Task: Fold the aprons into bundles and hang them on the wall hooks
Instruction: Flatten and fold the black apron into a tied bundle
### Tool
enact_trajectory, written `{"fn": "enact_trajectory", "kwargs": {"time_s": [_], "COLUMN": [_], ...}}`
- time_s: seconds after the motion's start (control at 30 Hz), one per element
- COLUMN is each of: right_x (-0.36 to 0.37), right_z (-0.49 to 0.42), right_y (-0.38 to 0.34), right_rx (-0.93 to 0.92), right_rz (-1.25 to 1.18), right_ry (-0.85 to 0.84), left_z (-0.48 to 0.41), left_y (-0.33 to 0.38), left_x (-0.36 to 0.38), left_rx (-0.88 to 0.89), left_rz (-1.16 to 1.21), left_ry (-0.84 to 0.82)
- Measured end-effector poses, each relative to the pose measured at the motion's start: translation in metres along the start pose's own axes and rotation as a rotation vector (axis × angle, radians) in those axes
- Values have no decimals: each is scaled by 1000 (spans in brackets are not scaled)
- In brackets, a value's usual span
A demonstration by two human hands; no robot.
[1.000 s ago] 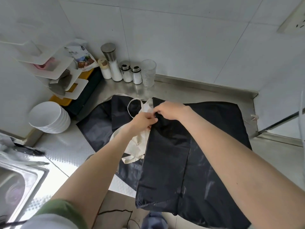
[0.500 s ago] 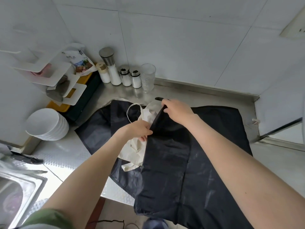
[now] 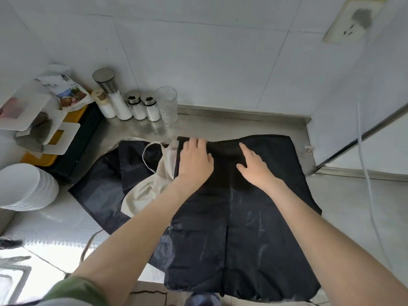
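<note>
From my screen I see the black apron (image 3: 242, 217) lying spread on the steel counter (image 3: 353, 195), with its lower part hanging over the front edge. Both hands are on its upper part, near the wall, and they are a little apart from each other.

The left hand (image 3: 194, 164) lies flat on the apron close to its top left corner. Its fingers are straight and hold nothing. The right hand (image 3: 254, 166) also rests on the cloth, just beside the left one, with the index finger stretched toward the top edge. It pinches nothing that I can see, but I cannot see its outer fingers well.

Just left of the black apron there is a cream cloth with a thin loop strap (image 3: 150, 191), partly crumpled, and the edge of the black apron lies over it. Under the cream cloth a second dark apron (image 3: 103, 191) is spread toward the left.

At the back of the counter stand some jars (image 3: 136, 104) and a clear glass (image 3: 167, 104), close together against the tiled wall. A stack of white bowls (image 3: 24, 186) stands at the far left.
</note>
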State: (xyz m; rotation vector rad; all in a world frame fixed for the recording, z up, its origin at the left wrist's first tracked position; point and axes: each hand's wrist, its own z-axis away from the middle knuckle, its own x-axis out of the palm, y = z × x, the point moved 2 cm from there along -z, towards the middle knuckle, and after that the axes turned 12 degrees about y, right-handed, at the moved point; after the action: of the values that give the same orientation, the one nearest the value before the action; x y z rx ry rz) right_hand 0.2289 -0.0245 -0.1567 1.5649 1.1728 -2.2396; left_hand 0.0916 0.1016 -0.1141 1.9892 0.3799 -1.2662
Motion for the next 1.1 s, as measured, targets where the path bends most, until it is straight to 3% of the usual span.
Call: {"fn": "enact_trajectory", "kwargs": {"time_s": [0.1,0.17,0.23,0.47,0.6,0.73,0.93,1.1], "right_x": [-7,-8,-10,-23,-29,-32,-30,-37], "right_z": [19,35,55,109,127,134,145,159], "right_y": [52,85,117,181,199,208,217,204], "right_rx": [221,334,433,806,902,905,928,866], "right_rz": [111,160,199,163,-111,-291,-364,-403], "right_ry": [68,53,28,116,77,29,93,55], "left_z": [34,60,74,72,74,78,106,125], "left_y": [47,66,73,65,65,67,79,96], "left_x": [31,53,72,94,100,101,94,90], "left_rx": [134,242,326,344,356,369,474,512], "left_rz": [86,-76,-249,-395,-447,-467,-381,-284], "left_ry": [-391,-639,-754,-801,-797,-754,-480,-535]}}
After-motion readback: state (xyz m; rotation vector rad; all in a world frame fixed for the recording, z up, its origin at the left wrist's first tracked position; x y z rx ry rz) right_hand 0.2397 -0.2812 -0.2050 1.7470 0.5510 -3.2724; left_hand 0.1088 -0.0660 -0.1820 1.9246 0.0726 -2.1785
